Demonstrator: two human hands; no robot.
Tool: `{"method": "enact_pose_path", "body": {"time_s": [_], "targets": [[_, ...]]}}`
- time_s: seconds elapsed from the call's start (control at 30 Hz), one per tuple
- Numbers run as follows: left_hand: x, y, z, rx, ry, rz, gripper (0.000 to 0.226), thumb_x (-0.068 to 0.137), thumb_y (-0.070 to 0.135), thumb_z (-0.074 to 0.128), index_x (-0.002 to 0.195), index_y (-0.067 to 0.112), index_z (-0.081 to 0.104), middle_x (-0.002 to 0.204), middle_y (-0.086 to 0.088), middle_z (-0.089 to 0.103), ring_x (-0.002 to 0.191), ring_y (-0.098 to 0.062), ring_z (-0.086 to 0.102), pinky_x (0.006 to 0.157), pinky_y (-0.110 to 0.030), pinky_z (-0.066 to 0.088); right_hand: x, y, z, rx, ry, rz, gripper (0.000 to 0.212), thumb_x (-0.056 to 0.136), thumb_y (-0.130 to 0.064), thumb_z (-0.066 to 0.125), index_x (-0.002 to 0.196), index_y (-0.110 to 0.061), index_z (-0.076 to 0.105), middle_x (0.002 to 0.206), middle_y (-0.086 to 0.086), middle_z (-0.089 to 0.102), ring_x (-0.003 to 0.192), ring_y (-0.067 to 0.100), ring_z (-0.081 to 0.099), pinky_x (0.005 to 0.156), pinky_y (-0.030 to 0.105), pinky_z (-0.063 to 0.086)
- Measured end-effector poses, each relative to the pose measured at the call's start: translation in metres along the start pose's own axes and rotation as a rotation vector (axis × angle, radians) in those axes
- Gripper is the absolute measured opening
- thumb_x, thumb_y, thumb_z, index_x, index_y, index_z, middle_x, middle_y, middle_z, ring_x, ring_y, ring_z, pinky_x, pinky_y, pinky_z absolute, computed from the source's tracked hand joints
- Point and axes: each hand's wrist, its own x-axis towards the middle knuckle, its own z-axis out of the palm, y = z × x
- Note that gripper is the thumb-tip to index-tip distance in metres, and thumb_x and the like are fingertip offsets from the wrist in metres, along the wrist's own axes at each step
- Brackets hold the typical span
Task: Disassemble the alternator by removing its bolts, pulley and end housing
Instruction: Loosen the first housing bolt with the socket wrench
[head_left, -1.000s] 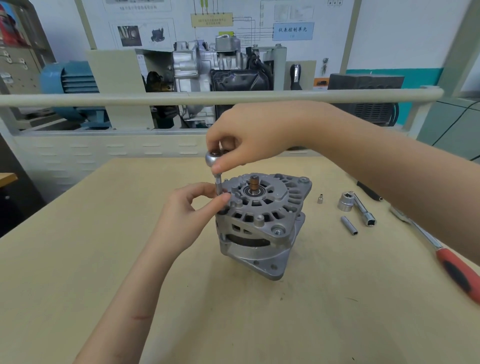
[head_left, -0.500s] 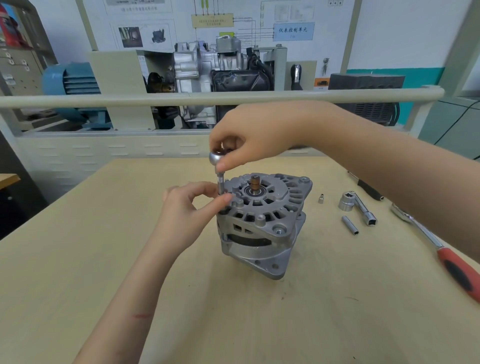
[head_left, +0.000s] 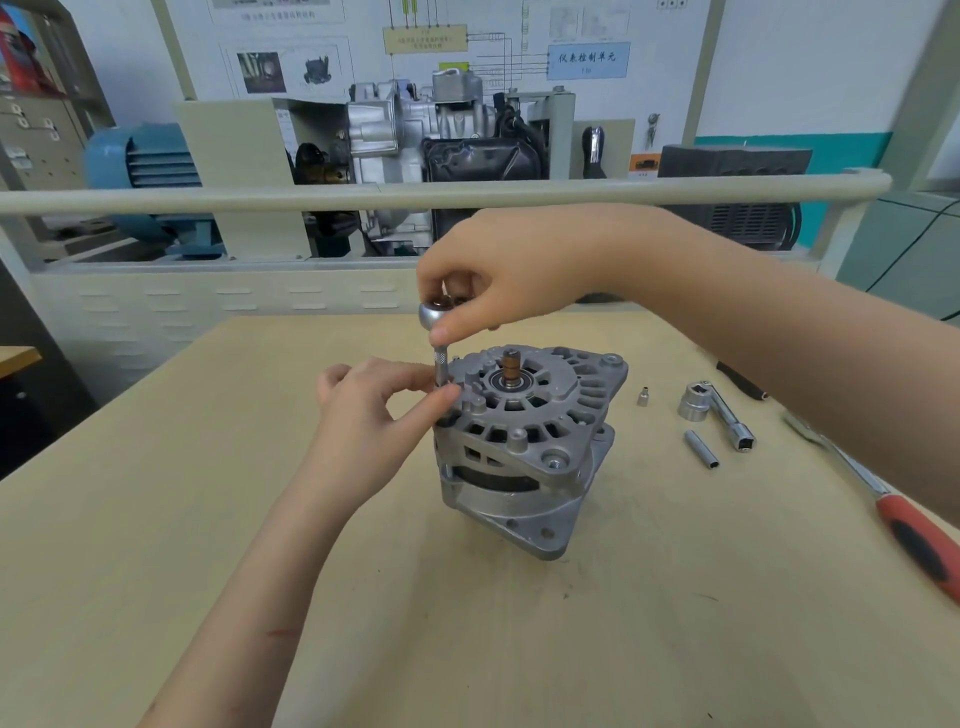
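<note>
The grey alternator (head_left: 524, 447) stands upright on the wooden table (head_left: 208, 519), its copper-tipped shaft (head_left: 511, 364) pointing up and no pulley on it. A small ratchet with a thin socket (head_left: 441, 366) stands vertically on a bolt at the housing's left rim. My right hand (head_left: 498, 270) grips the ratchet's round head (head_left: 434, 314) from above. My left hand (head_left: 374, 415) pinches the socket's lower end with thumb and fingers, right against the end housing.
To the right on the table lie a tiny socket (head_left: 643, 397), a large socket (head_left: 693, 402) with an extension bar (head_left: 732, 423), a long thin socket (head_left: 701, 449) and a red-handled ratchet (head_left: 914, 530). A beige rail (head_left: 311, 195) and engine display stand behind.
Both hands have kept their hold on the ratchet and socket. The right fingers shifted slightly on the ratchet head; the alternator has not moved.
</note>
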Motion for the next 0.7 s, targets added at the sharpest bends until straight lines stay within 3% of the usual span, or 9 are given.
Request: {"method": "enact_pose_path", "body": {"time_s": [0.07,0.13,0.2,0.27,0.37,0.47,0.57,0.63,0.7], "targets": [[0.0011,0.0004,-0.0012,0.017,0.002,0.009,0.022,0.081,0.027,0.068,0.067,0.039,0.056,0.069,0.031,0.052,0.087,0.033,0.032,0.088,-0.018,0.021,-0.0014,-0.0009,-0.0020,0.005,-0.004,-0.045,0.022,0.087,-0.035,0.058,0.100,-0.017,0.059,0.084,0.004,0.060,0.062,0.003,0.047,0.059,0.008,0.035],[0.0021,0.0018,-0.0015,0.054,0.024,0.014,0.022,0.077,0.037,0.068,0.063,0.041,0.052,0.066,0.029,0.052,0.086,0.023,0.042,0.087,-0.016,0.020,-0.0026,-0.0010,-0.0010,-0.012,0.012,-0.051,0.023,0.087,-0.036,0.058,0.101,-0.018,0.060,0.086,0.006,0.060,0.062,0.007,0.045,0.060,0.009,0.035],[0.0020,0.0031,0.0011,0.095,0.058,0.008,0.019,0.075,0.041,0.065,0.062,0.035,0.052,0.065,0.027,0.052,0.079,0.009,0.048,0.084,-0.015,0.020,-0.0028,-0.0003,0.0020,-0.043,0.025,-0.008,0.028,0.087,-0.045,0.055,0.097,-0.019,0.058,0.079,-0.002,0.061,0.060,0.003,0.052,0.053,0.009,0.037],[0.0007,0.0047,0.0039,0.147,0.091,0.012,0.021,0.074,0.043,0.062,0.063,0.029,0.052,0.063,0.026,0.049,0.073,0.005,0.046,0.075,-0.026,0.020,-0.0014,0.0006,0.0045,-0.057,0.024,0.044,0.035,0.085,-0.053,0.051,0.086,-0.018,0.054,0.066,-0.008,0.059,0.052,0.001,0.052,0.046,0.009,0.035],[0.0015,0.0051,0.0035,0.181,0.065,0.036,0.030,0.079,0.038,0.068,0.062,0.029,0.045,0.060,0.022,0.046,0.065,-0.003,0.044,0.066,-0.028,0.020,0.0027,0.0007,0.0038,-0.084,0.047,0.035,0.040,0.084,-0.053,0.052,0.083,-0.013,0.053,0.061,-0.009,0.053,0.051,0.005,0.046,0.051,0.005,0.035],[0.0053,-0.0017,0.0001,0.165,-0.046,0.056,0.025,0.082,0.034,0.062,0.064,0.023,0.049,0.062,0.013,0.045,0.064,-0.003,0.042,0.059,-0.019,0.029,0.0025,-0.0013,-0.0015,-0.031,-0.008,-0.007,0.030,0.086,-0.042,0.056,0.095,-0.014,0.057,0.072,-0.004,0.062,0.058,0.003,0.054,0.054,0.006,0.038],[0.0059,-0.0043,0.0012,0.130,-0.089,0.053,0.033,0.084,0.031,0.062,0.058,0.021,0.045,0.057,0.010,0.039,0.060,-0.005,0.039,0.055,-0.018,0.028,-0.0013,0.0000,-0.0036,-0.003,-0.024,-0.050,0.021,0.087,-0.034,0.059,0.101,-0.019,0.059,0.089,0.004,0.062,0.074,0.013,0.053,0.066,0.018,0.040],[0.0058,-0.0029,0.0041,0.118,-0.039,0.050,0.044,0.082,0.027,0.066,0.053,0.026,0.032,0.053,0.011,0.034,0.055,-0.006,0.035,0.052,-0.019,0.024,-0.0033,0.0013,-0.0019,-0.017,0.003,-0.039,0.024,0.087,-0.037,0.059,0.102,-0.019,0.060,0.086,-0.002,0.060,0.071,0.007,0.052,0.065,0.014,0.040],[0.0051,-0.0014,0.0078,0.122,0.010,0.028,0.046,0.080,0.028,0.068,0.053,0.027,0.030,0.052,0.011,0.032,0.054,-0.006,0.034,0.051,-0.020,0.023,-0.0024,0.0033,0.0012,-0.057,0.022,0.018,0.034,0.086,-0.047,0.055,0.096,-0.015,0.059,0.071,-0.010,0.057,0.060,0.002,0.051,0.055,0.006,0.037]]}}
